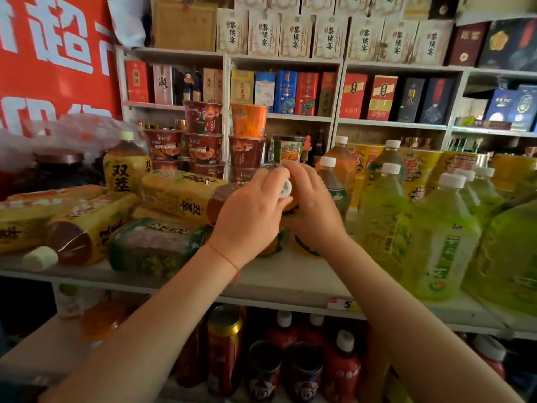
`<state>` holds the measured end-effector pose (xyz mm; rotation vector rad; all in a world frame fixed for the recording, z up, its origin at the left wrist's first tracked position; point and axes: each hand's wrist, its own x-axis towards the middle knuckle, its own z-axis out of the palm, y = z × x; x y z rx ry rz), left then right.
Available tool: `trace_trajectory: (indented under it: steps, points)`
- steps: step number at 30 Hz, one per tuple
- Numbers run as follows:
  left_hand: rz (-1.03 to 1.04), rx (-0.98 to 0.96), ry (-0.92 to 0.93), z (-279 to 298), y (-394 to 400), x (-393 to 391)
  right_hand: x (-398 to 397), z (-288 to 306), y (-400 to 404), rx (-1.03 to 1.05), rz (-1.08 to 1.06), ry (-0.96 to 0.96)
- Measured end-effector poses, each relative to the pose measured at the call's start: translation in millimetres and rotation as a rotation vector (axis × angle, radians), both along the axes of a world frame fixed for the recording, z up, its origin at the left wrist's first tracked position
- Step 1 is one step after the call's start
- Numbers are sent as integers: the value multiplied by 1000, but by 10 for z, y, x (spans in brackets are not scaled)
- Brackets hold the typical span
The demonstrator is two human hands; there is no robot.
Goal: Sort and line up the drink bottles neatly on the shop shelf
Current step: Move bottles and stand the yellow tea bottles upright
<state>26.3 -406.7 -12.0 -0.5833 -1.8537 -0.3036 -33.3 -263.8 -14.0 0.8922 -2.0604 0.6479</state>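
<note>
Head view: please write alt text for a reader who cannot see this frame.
Both hands, left hand and right hand, hold one amber drink bottle by its white-capped top, at mid-shelf. To the left, yellow-labelled tea bottles lie on their sides; to the right, green tea bottles stand upright.
</note>
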Motion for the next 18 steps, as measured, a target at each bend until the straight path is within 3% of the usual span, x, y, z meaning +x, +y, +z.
trace_trajectory:
  steps: [5, 8, 11, 13, 15, 18]
  points:
    - [-175, 132, 44, 315, -124, 132, 243, 239, -30, -176, 82, -54]
    - [-325, 312, -33, 460, -152, 162, 324, 401, 55, -310, 17, -210]
    - [-24, 191, -306, 341, -211, 116, 301, 398, 197, -370, -73, -325]
    - [274, -60, -554, 173, -207, 114, 285, 289, 270, -350, -165, -348]
    - [492, -298, -681, 34, -175, 124, 273, 146, 336, -353, -226, -389]
    - [599, -420, -803, -133, -127, 77, 289, -13, 445, -388, -273, -411]
